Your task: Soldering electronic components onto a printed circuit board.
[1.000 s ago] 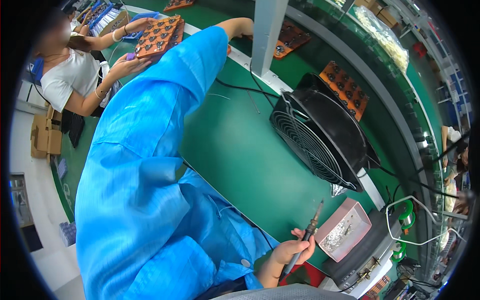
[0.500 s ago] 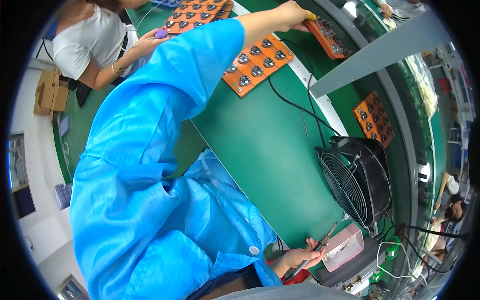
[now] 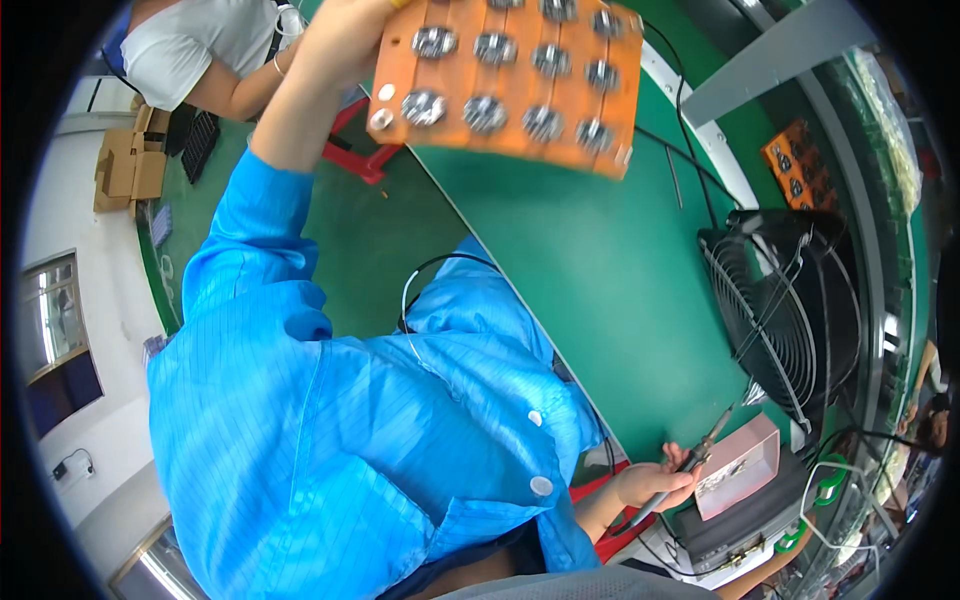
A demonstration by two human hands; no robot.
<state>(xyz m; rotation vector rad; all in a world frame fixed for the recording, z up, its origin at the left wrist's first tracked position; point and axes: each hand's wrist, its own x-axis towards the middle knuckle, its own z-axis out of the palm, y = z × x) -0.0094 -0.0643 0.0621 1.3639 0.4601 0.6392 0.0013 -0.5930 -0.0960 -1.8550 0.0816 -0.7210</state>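
Orange board at 12 o'clock, held above the green desk: rows of round silver-black metal parts, slightly blurred, cropped at the top. Soldering iron at 4: dark handle, slim metal tip aimed at 1. Left grip pinching board's upper-left edge, forearm raised toward 1. Right grip curled round iron handle. Cardboard box at 10, pink box with metal bits at 4, black fan at 3.

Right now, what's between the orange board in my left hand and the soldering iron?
In the head view, only bare green tabletop shows between the orange board and the soldering iron.
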